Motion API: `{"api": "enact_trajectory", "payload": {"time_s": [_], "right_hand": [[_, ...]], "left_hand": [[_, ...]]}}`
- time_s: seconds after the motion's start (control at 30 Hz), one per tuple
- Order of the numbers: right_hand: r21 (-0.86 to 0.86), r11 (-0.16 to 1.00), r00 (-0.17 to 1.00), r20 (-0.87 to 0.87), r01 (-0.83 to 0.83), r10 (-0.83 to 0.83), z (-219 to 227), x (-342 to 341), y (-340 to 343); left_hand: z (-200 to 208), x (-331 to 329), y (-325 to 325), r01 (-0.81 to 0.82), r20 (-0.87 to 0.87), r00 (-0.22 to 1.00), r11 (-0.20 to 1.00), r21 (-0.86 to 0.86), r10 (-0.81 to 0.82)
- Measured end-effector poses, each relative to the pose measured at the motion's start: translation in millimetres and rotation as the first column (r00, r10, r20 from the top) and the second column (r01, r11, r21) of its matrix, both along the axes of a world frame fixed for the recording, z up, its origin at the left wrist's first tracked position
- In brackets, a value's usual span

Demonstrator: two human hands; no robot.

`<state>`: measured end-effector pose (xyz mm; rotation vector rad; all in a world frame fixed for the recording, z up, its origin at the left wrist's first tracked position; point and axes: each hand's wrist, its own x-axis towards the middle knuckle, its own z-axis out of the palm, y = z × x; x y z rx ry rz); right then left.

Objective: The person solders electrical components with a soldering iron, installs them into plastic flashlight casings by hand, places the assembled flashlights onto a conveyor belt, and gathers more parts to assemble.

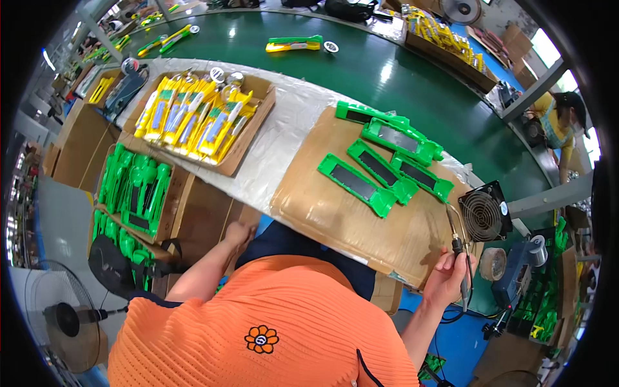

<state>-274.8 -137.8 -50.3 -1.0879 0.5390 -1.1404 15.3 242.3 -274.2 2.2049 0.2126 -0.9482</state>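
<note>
Soldering iron (457, 246), as it appears, carried in the right hand (446, 274) at the near right corner of the tabletop (284, 132). Metal end points away from the body, toward five green housings (356, 183) laid loosely on a brown cardboard sheet (361, 233). End lies just beside the rightmost housing; contact cannot be told.

Step in hand, by judgement: iron ready near the parts, no housing held for work. Next move would call for choosing one housing, steadying it with the free hand, and bringing the hot end to it without brushing the plastic.

Hands: right closed narrowly around the dark handle, fingers wrapped. Left hand (240, 233) low, beyond the tabletop's near edge, by an open carton; fingers look partly curled, but whether it grips or touches anything cannot be told.

Surroundings: small black fan (483, 214) right of the housings; carton of yellow packs (193, 122) at left; further green pieces (137, 187) boxed below it.
</note>
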Motion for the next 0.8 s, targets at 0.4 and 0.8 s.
{"api": "enact_trajectory", "payload": {"time_s": [0.4,0.8], "right_hand": [[0.169,0.984,0.993,-0.095,-0.047,0.064,-9.5,18.8,-36.2],[0.214,0.972,0.987,-0.106,-0.097,0.122,-10.5,10.2,-42.0]], "left_hand": [[-180.4,-103.3,211.1,0.594,0.145,0.788,0.801,0.076,-0.598],[-195.6,16.3,197.3,0.256,0.268,0.943,0.943,-0.214,-0.195]]}}
